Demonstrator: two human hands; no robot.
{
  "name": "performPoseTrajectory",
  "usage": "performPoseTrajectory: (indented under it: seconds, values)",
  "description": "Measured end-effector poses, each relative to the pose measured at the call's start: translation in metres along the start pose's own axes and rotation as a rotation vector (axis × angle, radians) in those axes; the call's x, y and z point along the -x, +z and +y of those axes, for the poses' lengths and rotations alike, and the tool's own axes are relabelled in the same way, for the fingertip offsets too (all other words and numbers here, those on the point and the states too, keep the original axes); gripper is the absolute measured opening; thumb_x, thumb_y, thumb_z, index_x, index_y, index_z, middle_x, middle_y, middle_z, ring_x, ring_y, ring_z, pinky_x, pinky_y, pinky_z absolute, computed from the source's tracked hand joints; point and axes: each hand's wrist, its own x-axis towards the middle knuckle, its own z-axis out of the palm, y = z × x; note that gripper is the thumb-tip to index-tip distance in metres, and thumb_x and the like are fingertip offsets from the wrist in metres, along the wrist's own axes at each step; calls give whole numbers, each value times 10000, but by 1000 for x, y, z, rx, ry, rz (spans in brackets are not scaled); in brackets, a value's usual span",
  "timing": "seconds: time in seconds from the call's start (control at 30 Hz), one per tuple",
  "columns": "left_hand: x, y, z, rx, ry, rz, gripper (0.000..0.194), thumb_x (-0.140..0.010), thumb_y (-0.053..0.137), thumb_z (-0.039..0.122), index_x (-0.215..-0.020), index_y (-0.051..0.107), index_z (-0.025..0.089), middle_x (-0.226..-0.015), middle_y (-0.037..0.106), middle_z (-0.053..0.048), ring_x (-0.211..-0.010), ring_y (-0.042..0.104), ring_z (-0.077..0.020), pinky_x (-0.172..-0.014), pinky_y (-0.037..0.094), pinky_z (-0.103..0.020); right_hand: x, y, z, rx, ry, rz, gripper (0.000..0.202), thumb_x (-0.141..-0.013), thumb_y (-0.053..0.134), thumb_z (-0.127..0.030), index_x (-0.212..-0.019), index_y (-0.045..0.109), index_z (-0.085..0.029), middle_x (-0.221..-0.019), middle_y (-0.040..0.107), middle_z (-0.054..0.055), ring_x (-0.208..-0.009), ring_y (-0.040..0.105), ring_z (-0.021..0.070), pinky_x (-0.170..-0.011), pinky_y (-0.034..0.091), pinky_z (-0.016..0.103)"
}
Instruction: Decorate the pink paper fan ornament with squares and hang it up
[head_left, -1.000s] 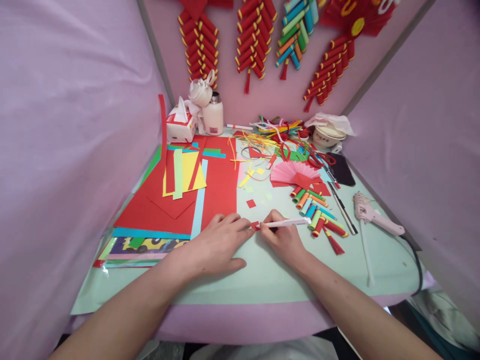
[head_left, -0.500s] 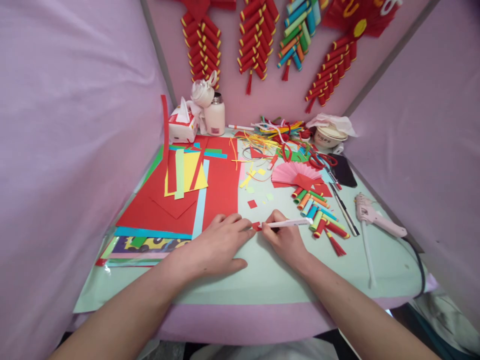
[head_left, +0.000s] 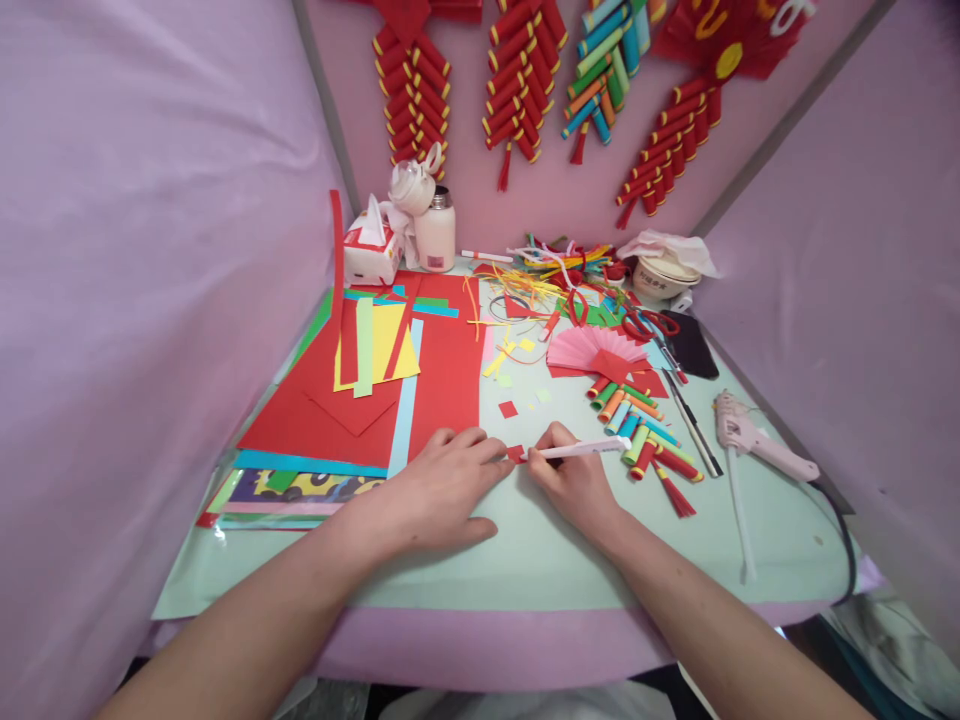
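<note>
Pressing a small red paper scrap (head_left: pixel 514 453) flat on the green counter (head_left: pixel 525 560) with the left hand (head_left: pixel 442 490), fingers spread and loose, fingertips touching the scrap. Gripping a white pen (head_left: pixel 581 449) in the right hand (head_left: pixel 574 480), fingers clamped round it, tip at the scrap. Lying just right: coloured paper rolls (head_left: pixel 637 425).
</note>
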Motion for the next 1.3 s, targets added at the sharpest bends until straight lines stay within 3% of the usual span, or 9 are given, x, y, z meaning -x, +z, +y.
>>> performPoseTrajectory:
  seconds: [0.47, 1.3]
  values:
    - [-1, 1, -1, 5, 9, 16, 515, -780, 581, 339, -1277, 493, 240, -1221, 554, -61, -1132, 442, -272, -863, 342, -383, 0, 1, -1, -37, 59, 22, 213, -815, 532, -262, -649, 407, -216, -530, 385, -71, -487, 371, 95, -480, 301, 231]
    - [0, 0, 1, 7, -2, 3, 525, -786, 571, 330, -1296, 481, 241, -1241, 542, -72, -1152, 433, -279, -892, 340, -389, 0, 0, -3, -19, 38, -36, 240, -838, 522, -298, -653, 393, -216, -531, 369, -72, -483, 356, 89, -469, 280, 226]
